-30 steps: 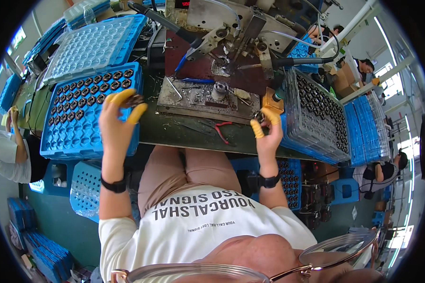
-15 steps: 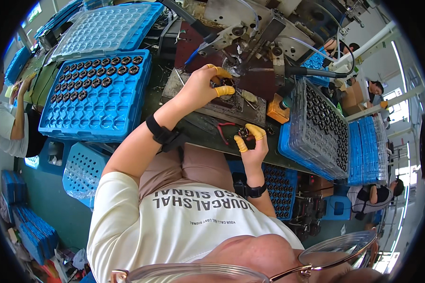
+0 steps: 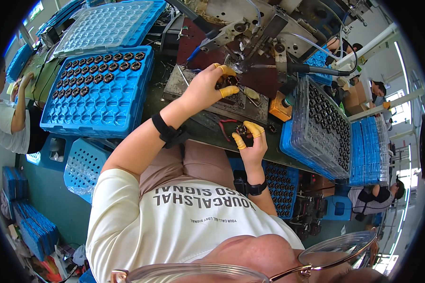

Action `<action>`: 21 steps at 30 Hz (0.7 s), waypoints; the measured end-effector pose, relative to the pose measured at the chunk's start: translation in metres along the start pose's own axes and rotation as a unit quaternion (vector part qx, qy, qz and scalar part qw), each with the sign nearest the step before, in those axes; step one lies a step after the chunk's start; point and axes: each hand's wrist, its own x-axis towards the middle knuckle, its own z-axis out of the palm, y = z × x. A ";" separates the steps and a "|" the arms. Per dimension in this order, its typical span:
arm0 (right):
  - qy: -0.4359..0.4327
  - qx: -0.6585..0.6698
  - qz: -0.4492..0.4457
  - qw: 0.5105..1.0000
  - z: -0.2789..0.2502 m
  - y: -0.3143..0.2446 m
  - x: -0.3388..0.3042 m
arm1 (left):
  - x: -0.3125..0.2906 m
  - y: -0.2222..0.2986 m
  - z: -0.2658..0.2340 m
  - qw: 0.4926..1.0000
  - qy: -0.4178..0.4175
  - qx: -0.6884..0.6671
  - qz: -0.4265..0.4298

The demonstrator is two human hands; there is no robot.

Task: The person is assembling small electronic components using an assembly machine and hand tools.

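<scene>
My left hand (image 3: 202,92), with yellow finger cots on thumb and fingers, is closed around a dark ring-shaped motor stator (image 3: 226,83) at the metal plate (image 3: 257,111) of the machine. Its fingers partly cover that part. Closer to my body, my right hand (image 3: 253,147) pinches another small dark stator (image 3: 241,129) between thumb and fingers, which also wear yellow cots. Red-handled pliers (image 3: 223,129) lie just left of that hand. A pale, worn piece (image 3: 251,93) rests on the plate beside my left hand.
Left stands a blue tray (image 3: 92,120) partly filled with stators; an empty clear tray (image 3: 108,26) is behind it. An orange block (image 3: 279,109) and stacked clear trays of stators (image 3: 316,127) stand right. Machine arms (image 3: 264,40) and hoses overhang the plate. Other people sit nearby.
The whole view has shifted slightly to the right. Both hands keep their grips on the stators, in nearly the same places.
</scene>
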 end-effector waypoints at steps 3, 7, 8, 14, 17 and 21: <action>-0.016 0.012 0.021 1.000 -0.001 -0.004 0.002 | -0.006 0.001 0.004 0.999 0.032 0.006 -0.001; 0.015 0.013 -0.005 1.000 -0.013 -0.008 0.012 | -0.011 -0.009 -0.003 0.998 0.032 -0.040 0.020; 0.030 -0.017 -0.009 0.999 -0.018 -0.007 0.020 | -0.016 -0.002 -0.008 0.999 0.034 -0.023 0.028; 0.025 -0.225 -0.055 0.972 -0.036 0.026 0.066 | -0.058 0.029 -0.077 0.981 -0.077 0.170 0.050; 0.024 -0.234 -0.018 0.972 -0.036 0.049 0.072 | -0.078 0.025 -0.133 0.974 -0.103 0.200 0.000; -0.009 -0.310 -0.035 0.950 -0.032 0.049 0.067 | -0.094 -0.010 -0.217 0.907 -0.065 0.396 -0.126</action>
